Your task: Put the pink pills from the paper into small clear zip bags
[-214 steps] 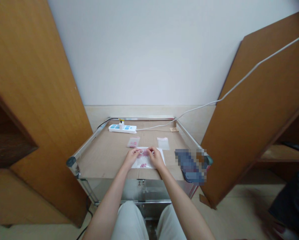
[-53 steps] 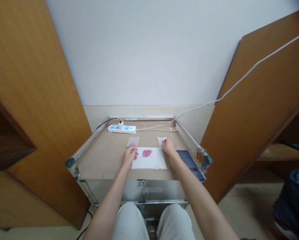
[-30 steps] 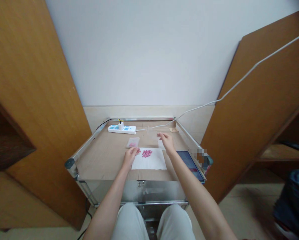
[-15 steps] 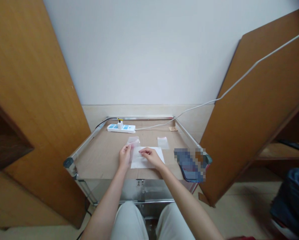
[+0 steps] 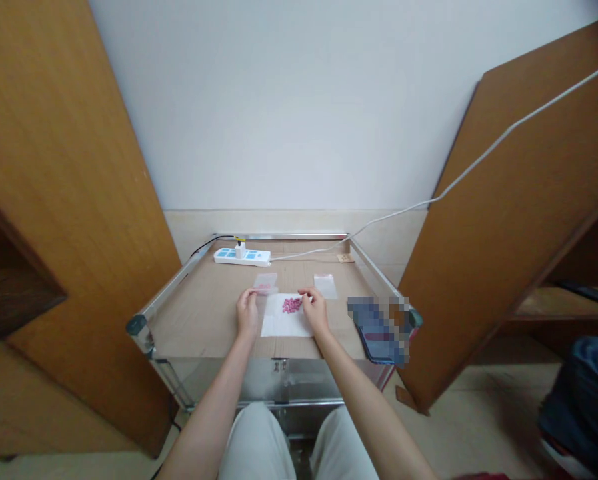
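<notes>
My left hand (image 5: 247, 312) is closed on the edge of a clear plastic bag (image 5: 269, 291), held over the left side of a white sheet of paper (image 5: 283, 328). Pink shows at the bag, but I cannot tell whether it is inside or behind. A small cluster of pink beads (image 5: 292, 305) lies on the paper. Just right of the cluster is my right hand (image 5: 315, 311), its fingers curved and slightly apart, with nothing visible in them. Behind my left hand lies another clear bag (image 5: 266, 278).
A small clear bag (image 5: 325, 285) lies beyond the paper. A power strip (image 5: 242, 257) with a plug sits at the back left, its white cable (image 5: 393, 213) running up to the right. A dark, pixelated phone-like object (image 5: 379, 337) lies at the right, inside the cart's metal rim (image 5: 376, 268).
My right hand has moved right, and the pink beads on the paper now show. My left hand still holds the bag, which now sits flatter.
</notes>
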`<state>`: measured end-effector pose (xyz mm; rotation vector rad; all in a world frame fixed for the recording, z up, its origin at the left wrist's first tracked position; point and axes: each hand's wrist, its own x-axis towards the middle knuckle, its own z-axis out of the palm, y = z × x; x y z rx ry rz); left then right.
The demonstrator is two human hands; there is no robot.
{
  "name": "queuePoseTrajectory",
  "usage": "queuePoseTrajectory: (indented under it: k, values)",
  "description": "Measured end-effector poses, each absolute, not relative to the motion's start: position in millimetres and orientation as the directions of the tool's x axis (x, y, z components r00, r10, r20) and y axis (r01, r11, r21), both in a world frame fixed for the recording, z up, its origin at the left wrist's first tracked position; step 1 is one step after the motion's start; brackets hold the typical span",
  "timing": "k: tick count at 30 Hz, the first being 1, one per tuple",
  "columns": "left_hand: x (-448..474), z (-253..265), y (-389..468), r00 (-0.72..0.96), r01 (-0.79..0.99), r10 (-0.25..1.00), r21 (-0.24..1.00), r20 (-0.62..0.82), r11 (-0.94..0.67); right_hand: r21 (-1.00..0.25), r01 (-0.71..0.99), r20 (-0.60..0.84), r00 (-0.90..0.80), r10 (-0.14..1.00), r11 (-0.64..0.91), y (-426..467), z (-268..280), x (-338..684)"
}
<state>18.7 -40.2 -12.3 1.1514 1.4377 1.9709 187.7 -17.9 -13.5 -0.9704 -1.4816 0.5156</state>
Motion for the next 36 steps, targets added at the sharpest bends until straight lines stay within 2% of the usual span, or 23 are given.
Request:
queuePoseTrajectory:
  k: [8,11,15,18,24,36]
  values:
    - [15,4,-42,-0.492,0.235,0.746,0.894,0.449,-0.383,-0.752,0.342,0.599,-0.001,0.801,0.563,-27,-9,186]
    - [13,19,-39,-0.48,0.374,0.731,0.866,0.486,-0.33,-0.764,0.336,0.583,-0.005,0.813,0.55,-27,-8,186]
    - [16,34,-33,-0.31,0.644,0.737,0.703,0.601,-0.303,-0.772,0.334,0.57,-0.011,0.822,0.54,-27,-9,186]
    - [22,30,-30,-0.166,0.764,0.779,0.579,0.605,-0.286,-0.766,0.324,0.573,-0.045,0.818,0.555,-27,-9,185]
    - [32,2,-30,-0.012,0.814,0.843,0.495,0.538,-0.305,-0.738,0.274,0.599,-0.157,0.785,0.617,-29,-9,183]
    - [32,-9,-37,-0.059,0.772,0.836,0.556,0.546,-0.309,-0.632,0.367,0.596,-0.332,0.731,0.682,-34,-8,179]
